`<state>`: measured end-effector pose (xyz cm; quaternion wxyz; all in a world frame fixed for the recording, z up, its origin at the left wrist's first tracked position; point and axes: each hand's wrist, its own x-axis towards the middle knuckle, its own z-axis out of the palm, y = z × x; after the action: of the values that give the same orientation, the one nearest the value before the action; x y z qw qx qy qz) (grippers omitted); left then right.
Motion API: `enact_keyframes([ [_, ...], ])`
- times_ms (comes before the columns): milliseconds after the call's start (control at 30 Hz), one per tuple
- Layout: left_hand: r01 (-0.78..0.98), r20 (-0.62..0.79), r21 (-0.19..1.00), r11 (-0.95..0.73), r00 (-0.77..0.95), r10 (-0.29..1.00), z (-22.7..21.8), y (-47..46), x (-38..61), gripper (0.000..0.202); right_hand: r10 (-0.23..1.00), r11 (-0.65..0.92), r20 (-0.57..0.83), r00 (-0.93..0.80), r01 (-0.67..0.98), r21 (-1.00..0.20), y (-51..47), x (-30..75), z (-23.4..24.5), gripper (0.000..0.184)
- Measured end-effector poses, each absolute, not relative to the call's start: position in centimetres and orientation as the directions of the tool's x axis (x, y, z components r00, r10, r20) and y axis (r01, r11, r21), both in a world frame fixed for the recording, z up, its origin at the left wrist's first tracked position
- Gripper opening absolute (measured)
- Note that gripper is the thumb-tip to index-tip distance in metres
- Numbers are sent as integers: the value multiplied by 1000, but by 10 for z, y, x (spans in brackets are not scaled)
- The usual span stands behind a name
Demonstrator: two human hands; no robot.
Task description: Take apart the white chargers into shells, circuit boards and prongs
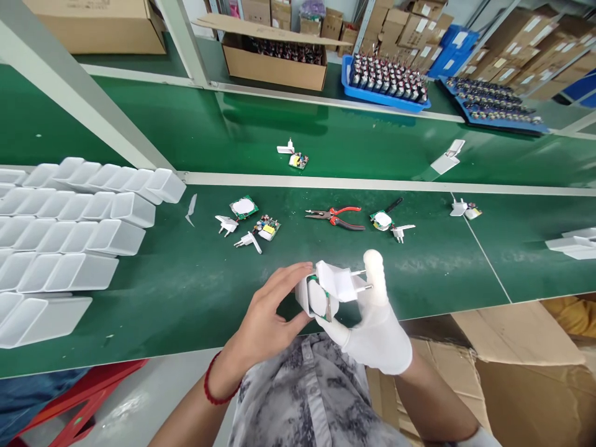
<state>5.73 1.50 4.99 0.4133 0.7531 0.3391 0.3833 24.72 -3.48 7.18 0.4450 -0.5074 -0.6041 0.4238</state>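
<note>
My bare left hand (267,316) and my white-gloved right hand (375,326) together hold a white charger plug assembly (328,292) just above the near edge of the green bench. Its two metal pins point right, toward my raised gloved index finger. A green circuit board edge shows between the white shell and the plug cap. The left fingers pinch the shell's left side; the right thumb presses from below.
Rows of stacked white shells (69,230) fill the left of the green bench (186,292). Loose plug caps and circuit boards (254,226) and red-handled pliers (338,217) lie ahead. Blue trays of parts (386,77) and cardboard boxes (274,59) stand behind. An open carton (512,372) sits at lower right.
</note>
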Motion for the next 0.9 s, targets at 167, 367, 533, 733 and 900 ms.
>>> enact_keyframes([
  [167,117,245,939,-324,434,867,42,15,58,64,977,152,114,-178,220,-964,-35,247,76,118],
  [367,25,187,976,-216,411,892,38,10,64,64,992,-23,-20,-125,-27,-999,-36,246,68,120],
  [533,-37,226,973,-229,382,896,34,9,68,62,989,-132,-121,-84,-146,-980,-36,233,62,101],
  [733,65,287,942,-329,353,891,24,7,73,53,949,-315,-292,-123,-291,-903,-29,220,53,92],
  [900,201,283,916,-348,295,913,22,4,74,56,948,-306,-271,-166,-254,-917,-26,222,51,72],
])
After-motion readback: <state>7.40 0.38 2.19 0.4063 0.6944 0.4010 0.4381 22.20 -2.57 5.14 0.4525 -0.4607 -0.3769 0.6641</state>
